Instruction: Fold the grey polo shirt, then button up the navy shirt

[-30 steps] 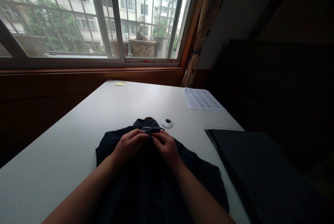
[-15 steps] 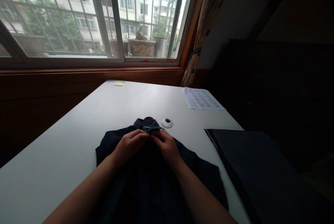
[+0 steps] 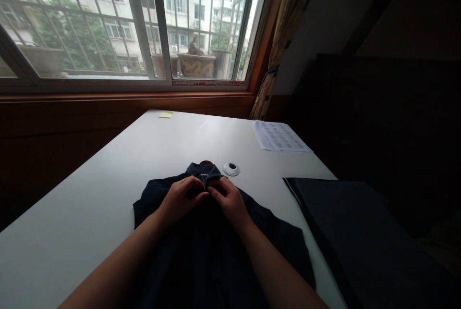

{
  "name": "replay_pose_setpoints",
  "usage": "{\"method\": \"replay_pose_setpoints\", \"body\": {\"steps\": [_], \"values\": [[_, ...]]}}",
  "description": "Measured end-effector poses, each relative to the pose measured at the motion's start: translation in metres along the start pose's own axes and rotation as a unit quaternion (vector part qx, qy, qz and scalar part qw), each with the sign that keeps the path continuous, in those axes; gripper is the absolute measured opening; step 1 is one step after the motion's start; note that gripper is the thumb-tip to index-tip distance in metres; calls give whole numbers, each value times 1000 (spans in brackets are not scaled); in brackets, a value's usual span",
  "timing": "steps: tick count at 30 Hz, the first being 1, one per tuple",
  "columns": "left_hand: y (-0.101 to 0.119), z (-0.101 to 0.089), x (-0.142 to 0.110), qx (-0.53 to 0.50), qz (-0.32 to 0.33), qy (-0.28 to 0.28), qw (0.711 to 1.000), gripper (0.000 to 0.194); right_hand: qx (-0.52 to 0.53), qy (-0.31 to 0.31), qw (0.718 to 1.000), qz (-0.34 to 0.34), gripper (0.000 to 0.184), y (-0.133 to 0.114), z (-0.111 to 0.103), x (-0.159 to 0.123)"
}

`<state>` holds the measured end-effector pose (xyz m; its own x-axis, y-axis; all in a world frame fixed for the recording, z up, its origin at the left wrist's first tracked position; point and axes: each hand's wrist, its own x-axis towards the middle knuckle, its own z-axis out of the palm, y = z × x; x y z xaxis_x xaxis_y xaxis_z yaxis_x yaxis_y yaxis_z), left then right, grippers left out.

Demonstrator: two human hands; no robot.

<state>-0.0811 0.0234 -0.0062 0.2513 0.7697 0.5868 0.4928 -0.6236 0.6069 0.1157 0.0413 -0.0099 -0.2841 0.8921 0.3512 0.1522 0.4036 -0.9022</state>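
Navy shirt (image 3: 207, 241), cut off below: right hand (image 3: 231, 202) grips it, left hand's (image 3: 180, 198) hold unclear.

Left hand (image 3: 180, 198): thumb (image 3: 200, 196) now spread from forefinger (image 3: 194, 180).

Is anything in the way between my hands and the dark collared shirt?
Nothing visible is: your left hand and right hand are already at the shirt's front, just below its collar. The white grommet sits off to the right.
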Motion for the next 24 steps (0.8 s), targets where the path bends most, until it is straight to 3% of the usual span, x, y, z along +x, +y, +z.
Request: {"method": "replay_pose_setpoints", "body": {"steps": [4, 11, 24], "values": [[2, -2, 3, -42, -65, -32, 997, 16, -14, 5, 1000, -5, 11, 1, 2, 0], [-3, -4, 3, -93, -116, -59, 987, 18, -25, 12, 1000, -12, 10, -2, 2, 0], [-7, -6, 5, -145, -151, -79, 975, 19, 25, 10, 999, 16, 16, -3, 1, 0]]}}
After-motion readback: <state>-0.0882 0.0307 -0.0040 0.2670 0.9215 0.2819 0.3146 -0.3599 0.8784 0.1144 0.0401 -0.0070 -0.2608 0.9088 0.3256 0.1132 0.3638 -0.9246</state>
